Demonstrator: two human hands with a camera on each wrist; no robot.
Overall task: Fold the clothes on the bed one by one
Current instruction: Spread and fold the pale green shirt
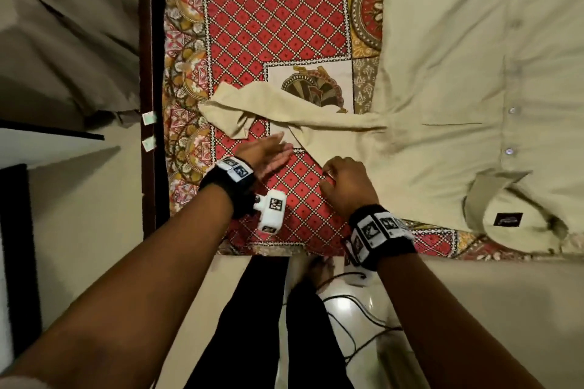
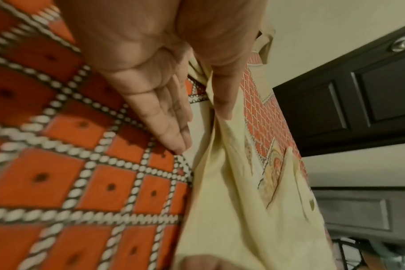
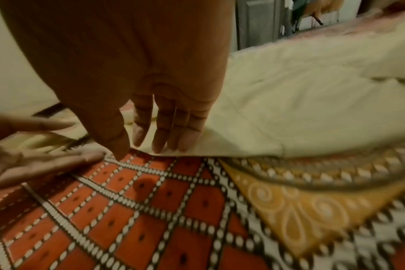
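A beige button-up shirt (image 1: 442, 73) lies spread, front up, on the right of the bed, collar (image 1: 486, 199) toward me. Its sleeve (image 1: 284, 110) stretches left across the red patterned bedsheet (image 1: 278, 19), cuff crumpled. My left hand (image 1: 268, 150) hovers flat beside the sleeve with fingers straight; in the left wrist view the left hand (image 2: 164, 102) has fingertips at the sheet and thumb against the sleeve (image 2: 231, 191). My right hand (image 1: 343, 180) is at the shirt's near edge by the shoulder. From the right wrist, the right hand (image 3: 150, 118) sets fingertips on the shirt (image 3: 301, 109) edge, thumb on the sheet.
A dark wooden bed frame (image 1: 151, 41) runs along the left side, with beige cloth (image 1: 63, 25) beyond it. The bed's near edge is just below my wrists; my black-trousered legs (image 1: 252, 325) and cables (image 1: 347, 309) are on the floor. A dark panelled door (image 2: 358, 91) stands behind.
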